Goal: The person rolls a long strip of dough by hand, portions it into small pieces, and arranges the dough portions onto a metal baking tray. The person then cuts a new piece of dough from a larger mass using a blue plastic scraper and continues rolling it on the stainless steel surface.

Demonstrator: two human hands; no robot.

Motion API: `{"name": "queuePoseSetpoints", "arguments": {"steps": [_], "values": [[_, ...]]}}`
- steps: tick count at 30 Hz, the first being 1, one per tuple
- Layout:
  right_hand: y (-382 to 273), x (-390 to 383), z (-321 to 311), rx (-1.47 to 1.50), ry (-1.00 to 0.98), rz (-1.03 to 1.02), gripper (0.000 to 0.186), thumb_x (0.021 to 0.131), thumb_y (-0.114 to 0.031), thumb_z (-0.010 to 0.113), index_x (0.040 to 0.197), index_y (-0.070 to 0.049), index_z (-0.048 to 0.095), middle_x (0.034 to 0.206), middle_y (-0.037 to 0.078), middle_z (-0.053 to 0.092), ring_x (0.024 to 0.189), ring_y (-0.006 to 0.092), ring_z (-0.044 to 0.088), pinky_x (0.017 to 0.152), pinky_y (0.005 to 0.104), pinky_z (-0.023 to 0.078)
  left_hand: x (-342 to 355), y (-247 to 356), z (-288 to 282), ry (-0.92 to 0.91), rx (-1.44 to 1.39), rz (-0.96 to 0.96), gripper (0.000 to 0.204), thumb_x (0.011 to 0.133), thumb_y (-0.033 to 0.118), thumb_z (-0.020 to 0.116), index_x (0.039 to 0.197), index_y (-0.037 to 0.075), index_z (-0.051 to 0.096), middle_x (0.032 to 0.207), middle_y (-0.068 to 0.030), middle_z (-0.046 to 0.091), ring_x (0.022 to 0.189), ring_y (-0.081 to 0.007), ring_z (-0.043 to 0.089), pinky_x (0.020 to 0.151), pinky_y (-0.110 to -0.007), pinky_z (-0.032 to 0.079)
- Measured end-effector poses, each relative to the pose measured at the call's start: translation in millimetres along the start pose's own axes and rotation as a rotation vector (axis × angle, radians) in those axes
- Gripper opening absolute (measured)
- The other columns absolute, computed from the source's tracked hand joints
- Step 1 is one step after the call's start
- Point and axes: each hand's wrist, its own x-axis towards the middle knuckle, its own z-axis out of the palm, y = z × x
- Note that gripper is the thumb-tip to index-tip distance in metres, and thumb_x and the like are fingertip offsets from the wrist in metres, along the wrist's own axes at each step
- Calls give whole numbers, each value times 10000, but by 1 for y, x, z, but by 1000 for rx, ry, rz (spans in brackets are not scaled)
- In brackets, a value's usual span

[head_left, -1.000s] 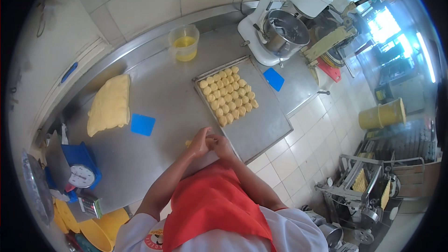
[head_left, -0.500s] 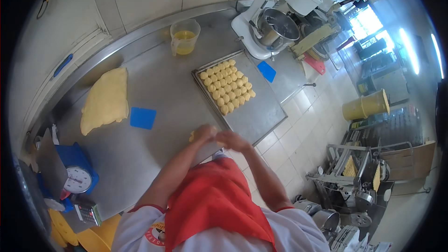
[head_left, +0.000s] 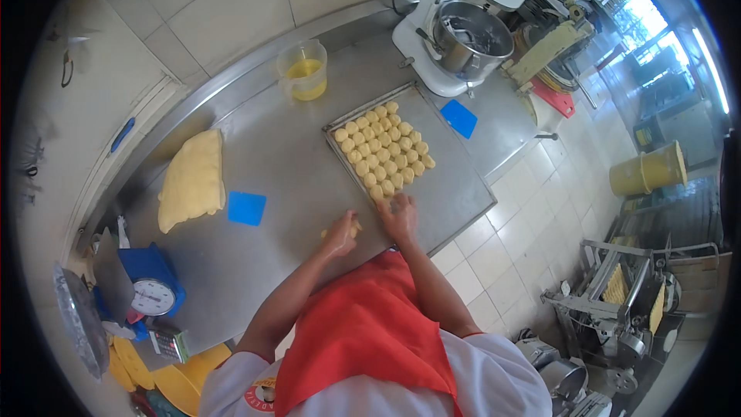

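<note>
My left hand (head_left: 340, 239) is closed around a lump of yellow dough (head_left: 354, 228) above the bench, left of the tray's near corner. My right hand (head_left: 399, 220) reaches down at the near end of the metal tray (head_left: 455, 189), its fingers curled on a small dough ball they mostly cover. Rows of round dough balls (head_left: 384, 155) sit close together on the tray, and the fingertips are right by the nearest row. Farther left lies a large slab of dough (head_left: 193, 181), with a blue scraper (head_left: 247, 208) beside it.
A jug of yellow liquid (head_left: 303, 77) stands behind the tray. At the back right are a stand mixer (head_left: 440, 46) with a metal bowl (head_left: 473, 40) and another blue scraper (head_left: 459, 118). A blue dial scale (head_left: 154, 286) and a calculator (head_left: 169, 345) occupy the left end.
My hands were together in front of the tray. The right has moved forward to the tray's near row, while the left stays back with its dough lump. The view has shifted slightly.
</note>
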Motion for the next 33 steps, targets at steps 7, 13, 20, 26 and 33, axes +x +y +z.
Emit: {"name": "queuePoseSetpoints", "arguments": {"steps": [7, 13, 20, 26, 33], "values": [[-13, -44, 6, 458, -584, 80, 285, 890, -153, 606, 1132, -13, 656, 850, 121, 678, 735, 168, 632, 676, 328, 518, -6, 14, -19, -221, -318, 103, 667, 639, 30, 704, 1269, 24, 485, 1065, -266, 641, 1039, -420, 615, 916, -430, 501], [-58, -55, 10, 73, -233, -88, 257, 932, -205, 527, 1012, -16, 681, 806, 191, 691, 766, 370, 662, 702, 432, 516, -9, 27, -15, -208, 259, -96, 292, 828, 223, 548, 982, 35, 711, 1006, -230, 687, 969, -394, 663, 827, -481, 533], [-4, -37, -6, 43, -778, -499, 240, 926, -225, 558, 975, -16, 666, 896, 178, 686, 740, 348, 638, 699, 425, 517, 12, 18, -7, -225, 232, -233, 295, 822, 230, 553, 942, 15, 715, 981, -235, 695, 957, -378, 677, 826, -443, 543], [77, -20, -21, 359, -184, -2, 275, 889, -179, 598, 1040, 29, 696, 882, 117, 698, 786, 172, 664, 676, 316, 527, 34, -1, -11, -125, 100, -182, 349, 699, 125, 676, 1023, -5, 672, 1004, -258, 676, 950, -388, 659, 838, -436, 520], [27, 33, -10, -14, -23, 69, 376, 807, -283, 691, 1071, -17, 658, 998, 188, 651, 873, 314, 649, 736, 378, 521, 12, 4, 17, -19, -36, 18, 586, 625, 17, 704, 1184, 40, 532, 1154, -200, 573, 1099, -380, 545, 959, -421, 456]]}}
